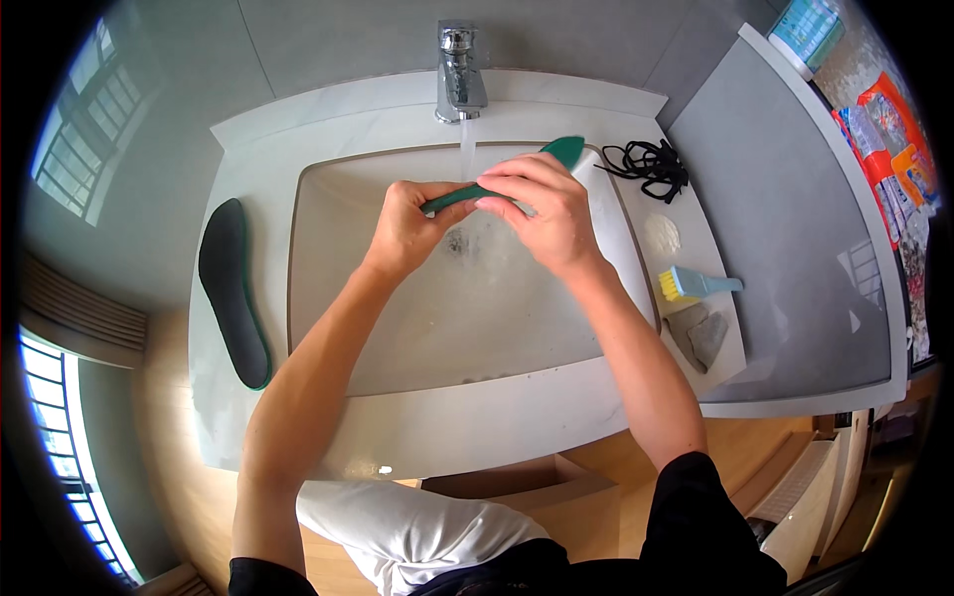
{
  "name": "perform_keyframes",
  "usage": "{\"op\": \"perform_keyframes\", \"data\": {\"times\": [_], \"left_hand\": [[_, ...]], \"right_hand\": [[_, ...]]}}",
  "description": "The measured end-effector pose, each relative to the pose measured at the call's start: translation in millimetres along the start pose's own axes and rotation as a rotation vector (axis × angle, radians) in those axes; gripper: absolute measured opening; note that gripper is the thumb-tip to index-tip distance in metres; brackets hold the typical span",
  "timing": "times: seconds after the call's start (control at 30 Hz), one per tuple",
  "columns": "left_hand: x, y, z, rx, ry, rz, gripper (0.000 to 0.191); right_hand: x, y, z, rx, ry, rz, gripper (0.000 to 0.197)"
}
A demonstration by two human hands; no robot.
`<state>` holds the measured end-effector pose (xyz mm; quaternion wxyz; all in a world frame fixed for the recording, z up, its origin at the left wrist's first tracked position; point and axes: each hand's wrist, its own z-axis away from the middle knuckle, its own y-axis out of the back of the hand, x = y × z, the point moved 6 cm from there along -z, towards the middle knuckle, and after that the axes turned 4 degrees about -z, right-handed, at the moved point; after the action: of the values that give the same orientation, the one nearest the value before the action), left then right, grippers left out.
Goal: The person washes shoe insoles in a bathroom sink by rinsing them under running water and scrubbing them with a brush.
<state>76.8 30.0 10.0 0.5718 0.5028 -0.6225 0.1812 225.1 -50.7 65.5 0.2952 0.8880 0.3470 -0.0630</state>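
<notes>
Both of my hands grip a green shoe insole [564,151] over the washbasin [417,328], just in front of the running tap. My left hand [408,223] pinches one end between thumb and fingers. Farther along, my right hand [548,205] has its thumb below and its fingers over the top, and the other end sticks out past it. The insole is seen nearly edge-on and looks bent. Water falls from the chrome faucet [460,74] behind the hands. Another insole [235,294], black on top with a green edge, lies on the counter left of the basin.
On the counter's right side are black shoelaces [647,167], a blue scrub brush [697,284] with yellow bristles and a grey cloth-like piece [699,337]. A grey partition [809,246] borders that side. Below the counter's front edge an open drawer [514,480] shows near my legs.
</notes>
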Motion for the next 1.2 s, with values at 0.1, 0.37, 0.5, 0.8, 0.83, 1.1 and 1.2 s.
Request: {"op": "perform_keyframes", "data": {"times": [0.1,0.37,0.5,0.8,0.83,1.1,1.2], "left_hand": [[2.0,-3.2,0.0,0.009,0.022,0.026,0.018],[-3.8,-7.0,-1.2,0.023,0.025,0.029,0.017],[3.9,-5.8,-2.9,-0.014,0.04,0.134,0.018],[-8.3,-4.9,-2.7,-0.007,0.113,0.149,0.018],[-11.6,-1.9,-2.8,-0.001,0.144,0.102,0.019],[-9.2,12.4,-3.9,0.029,0.055,0.059,0.021],[-12.9,12.2,-5.6,0.023,0.036,0.036,0.022]], "right_hand": [[-1.6,-1.9,0.0,0.023,0.017,0.001,0.018],[-5.0,-5.7,-0.2,0.076,0.046,0.024,0.015],[-10.4,-1.5,-4.0,0.152,0.115,0.034,0.015],[5.2,1.1,-1.6,0.193,-0.275,-0.249,0.006],[12.3,4.8,-0.3,0.233,-0.407,-0.347,0.004],[26.8,2.5,7.6,-0.06,-0.435,-0.292,0.007],[19.2,-14.3,12.5,-0.288,-0.326,-0.216,0.014]]}}
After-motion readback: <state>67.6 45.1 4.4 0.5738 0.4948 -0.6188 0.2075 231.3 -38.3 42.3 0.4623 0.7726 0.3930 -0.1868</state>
